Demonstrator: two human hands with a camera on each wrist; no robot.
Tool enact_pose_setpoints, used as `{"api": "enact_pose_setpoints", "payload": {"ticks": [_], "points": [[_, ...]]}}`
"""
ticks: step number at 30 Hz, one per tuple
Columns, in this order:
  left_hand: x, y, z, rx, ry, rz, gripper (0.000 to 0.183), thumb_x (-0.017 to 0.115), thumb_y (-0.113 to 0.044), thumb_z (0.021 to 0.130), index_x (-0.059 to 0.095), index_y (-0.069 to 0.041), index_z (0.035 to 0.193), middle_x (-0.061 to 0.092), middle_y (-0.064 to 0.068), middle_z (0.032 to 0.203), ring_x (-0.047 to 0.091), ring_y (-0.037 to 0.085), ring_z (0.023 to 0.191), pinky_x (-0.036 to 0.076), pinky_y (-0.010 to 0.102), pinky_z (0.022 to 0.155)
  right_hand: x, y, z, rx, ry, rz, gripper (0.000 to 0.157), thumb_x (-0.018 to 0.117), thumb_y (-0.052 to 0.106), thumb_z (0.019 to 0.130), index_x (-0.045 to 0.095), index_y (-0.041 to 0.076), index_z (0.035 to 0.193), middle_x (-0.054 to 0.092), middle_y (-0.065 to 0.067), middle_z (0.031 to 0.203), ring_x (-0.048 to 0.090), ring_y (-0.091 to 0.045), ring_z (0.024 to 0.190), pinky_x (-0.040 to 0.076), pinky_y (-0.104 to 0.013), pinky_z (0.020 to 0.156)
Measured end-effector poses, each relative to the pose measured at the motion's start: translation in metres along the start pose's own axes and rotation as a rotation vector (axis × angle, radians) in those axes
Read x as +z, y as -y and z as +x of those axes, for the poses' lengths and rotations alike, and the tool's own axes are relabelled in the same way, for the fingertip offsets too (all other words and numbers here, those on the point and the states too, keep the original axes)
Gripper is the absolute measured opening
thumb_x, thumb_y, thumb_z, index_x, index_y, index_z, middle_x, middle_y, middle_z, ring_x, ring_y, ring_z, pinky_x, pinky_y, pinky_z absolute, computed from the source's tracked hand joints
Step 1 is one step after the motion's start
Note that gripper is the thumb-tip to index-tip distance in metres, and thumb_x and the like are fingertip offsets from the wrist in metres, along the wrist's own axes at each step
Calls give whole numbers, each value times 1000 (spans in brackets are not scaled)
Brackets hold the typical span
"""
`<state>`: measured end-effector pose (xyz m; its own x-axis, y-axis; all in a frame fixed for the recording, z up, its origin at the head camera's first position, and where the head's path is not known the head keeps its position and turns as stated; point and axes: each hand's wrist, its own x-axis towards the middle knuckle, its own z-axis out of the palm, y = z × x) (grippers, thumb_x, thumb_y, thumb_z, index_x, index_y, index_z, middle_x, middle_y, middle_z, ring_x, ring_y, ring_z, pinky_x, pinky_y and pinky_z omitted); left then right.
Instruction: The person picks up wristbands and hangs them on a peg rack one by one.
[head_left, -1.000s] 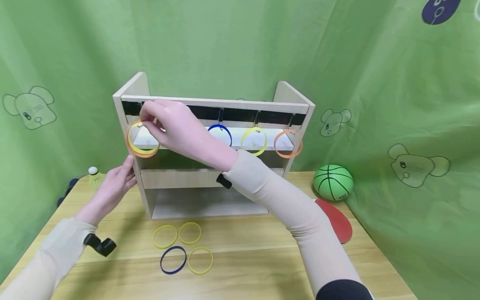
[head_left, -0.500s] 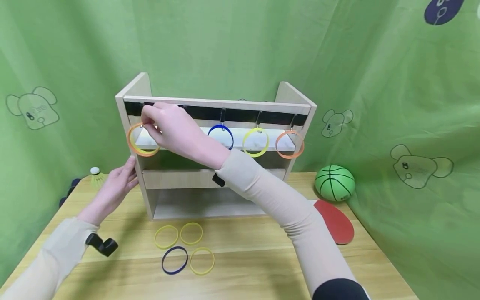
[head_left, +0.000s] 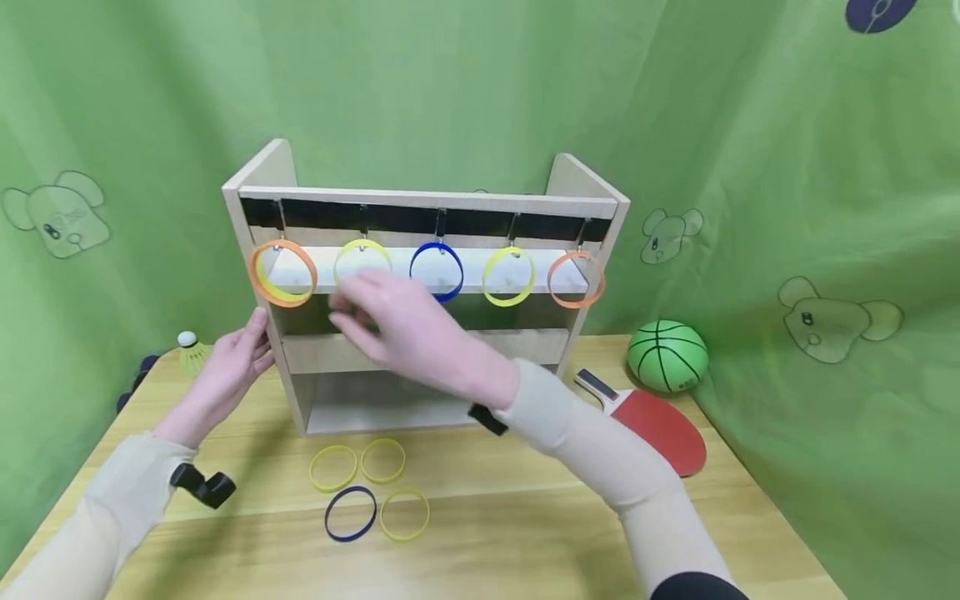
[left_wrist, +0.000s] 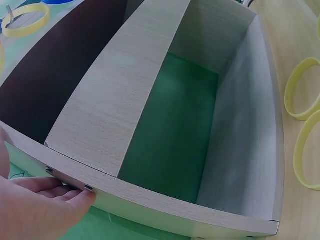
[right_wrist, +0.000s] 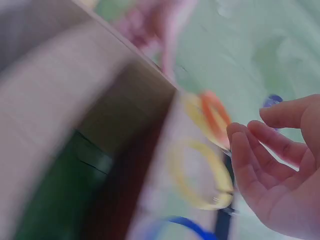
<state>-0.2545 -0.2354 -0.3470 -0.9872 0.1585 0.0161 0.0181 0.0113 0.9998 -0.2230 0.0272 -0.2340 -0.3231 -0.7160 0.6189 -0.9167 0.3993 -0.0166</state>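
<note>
The left hand (head_left: 228, 367) lays its fingers, relaxed, against the shelf unit's (head_left: 427, 354) outer left side, probably to steady it; the right hand (head_left: 408, 329), loosely bent and empty, hovers before the second hook's yellow ring (head_left: 363, 242); every hanging ring bears on its hook by the upper rim; an orange ring (head_left: 313, 271) shares the leftmost hook with a yellow one; near the bench's (head_left: 562, 542) front edge lie a dark blue ring (head_left: 347, 538) and three yellow rings (head_left: 405, 539), flat and apart, presumably for easy pickup; a table tennis paddle (head_left: 663, 429) rests by its right edge.
</note>
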Motion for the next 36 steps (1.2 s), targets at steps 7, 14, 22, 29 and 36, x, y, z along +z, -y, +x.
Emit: {"api": "enact_pose_setpoints", "payload": {"ticks": [7,14,22,29,36], "points": [[-1,-4,0,25,-3,-25,91,33,-59,100,-2,5,154,-4,25,164,5,40,153,13,43,127,66,-13,-93,96,159,88,5,67,9,92,67,5,93,70,-5,86,65,-11,72,50,-2,63],[-2,-4,0,24,3,-30,91,33,-59,101,-3,5,154,-6,24,164,3,40,153,12,43,128,112,-15,-164,311,384,154,3,67,9,91,69,7,93,74,-4,87,66,-5,70,47,3,62],[-2,-3,0,24,10,-35,90,33,-58,101,-4,5,154,-7,23,164,2,40,153,10,44,128,131,-12,-192,363,474,110,6,72,13,88,71,8,87,66,1,77,46,4,64,41,0,56],[0,-1,0,15,11,-26,89,32,-59,101,-3,3,155,-6,22,165,3,39,154,11,45,128,136,-10,-197,377,512,78,9,75,17,87,72,9,87,64,1,78,45,3,64,39,0,56],[0,1,0,13,10,-19,90,32,-59,101,-3,3,155,-5,23,165,4,39,154,11,46,128,138,-10,-198,377,517,76,3,74,10,86,71,10,87,65,1,80,47,3,66,42,0,57]]}}
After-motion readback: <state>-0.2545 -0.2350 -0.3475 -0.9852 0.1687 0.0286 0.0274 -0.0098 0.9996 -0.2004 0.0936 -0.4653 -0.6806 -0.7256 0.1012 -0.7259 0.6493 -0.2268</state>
